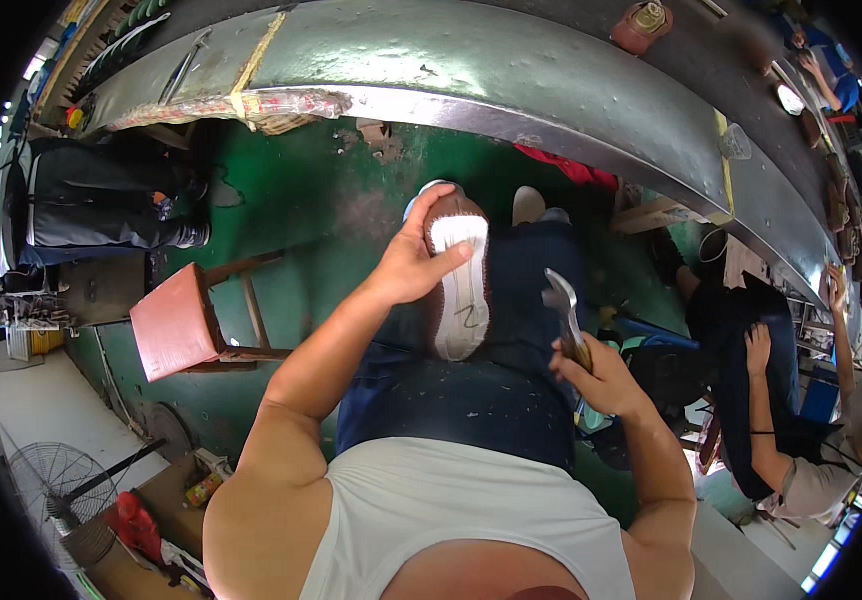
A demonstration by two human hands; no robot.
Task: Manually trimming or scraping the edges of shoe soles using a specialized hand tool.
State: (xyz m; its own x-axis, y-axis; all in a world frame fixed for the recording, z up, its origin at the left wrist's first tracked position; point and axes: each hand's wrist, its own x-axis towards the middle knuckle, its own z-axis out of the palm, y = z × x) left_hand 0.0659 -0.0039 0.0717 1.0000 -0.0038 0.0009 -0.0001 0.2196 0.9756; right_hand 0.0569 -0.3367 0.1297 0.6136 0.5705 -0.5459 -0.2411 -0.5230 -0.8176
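Observation:
A brown shoe upper [446, 345] rests upside down over my lap, its pale underside [466, 285] facing up and edged with stitching. My left hand [421, 255] grips it near the far end, the thumb lying across the pale sole and the fingers wrapped round the side. To the right of the shoe, my right hand [596, 375] is closed round the handle of a hammer [566, 305]. The metal head is raised above my right thigh, apart from the shoe.
A long metal-topped bench [381, 65] curves across the far side. At left stands a stool [179, 322] with a reddish seat, near a person in dark trousers [101, 195]. A fan [61, 490] is at lower left. Another person [791, 400] sits at right.

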